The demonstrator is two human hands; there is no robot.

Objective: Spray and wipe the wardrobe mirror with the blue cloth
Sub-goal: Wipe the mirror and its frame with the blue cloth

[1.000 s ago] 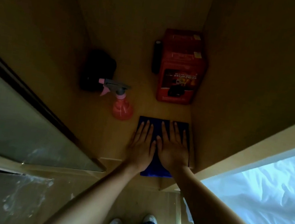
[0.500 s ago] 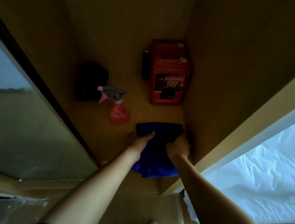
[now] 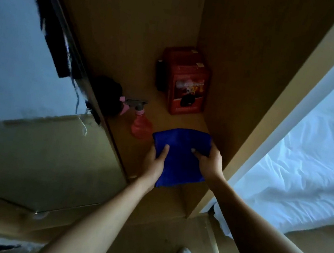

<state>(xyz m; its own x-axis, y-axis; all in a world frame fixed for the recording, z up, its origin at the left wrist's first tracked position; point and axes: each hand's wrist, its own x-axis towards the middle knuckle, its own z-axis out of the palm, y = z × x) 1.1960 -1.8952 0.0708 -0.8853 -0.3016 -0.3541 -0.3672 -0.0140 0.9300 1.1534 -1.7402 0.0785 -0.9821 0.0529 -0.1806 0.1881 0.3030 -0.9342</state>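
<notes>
Now left hand (image 3: 155, 160) and right hand (image 3: 210, 162) grip blue cloth (image 3: 181, 156); seemingly lifted off shelf.

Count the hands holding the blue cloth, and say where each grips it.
2. The left hand grips the blue cloth at its left edge; the right hand grips its right edge.

No text can be read. The red box (image 3: 185, 86), at about 12 o'clock from the blue cloth (image 3: 181, 156) on the wardrobe shelf (image 3: 159, 112), carries a printed picture and a light line of lettering, too blurred to make out.
</notes>
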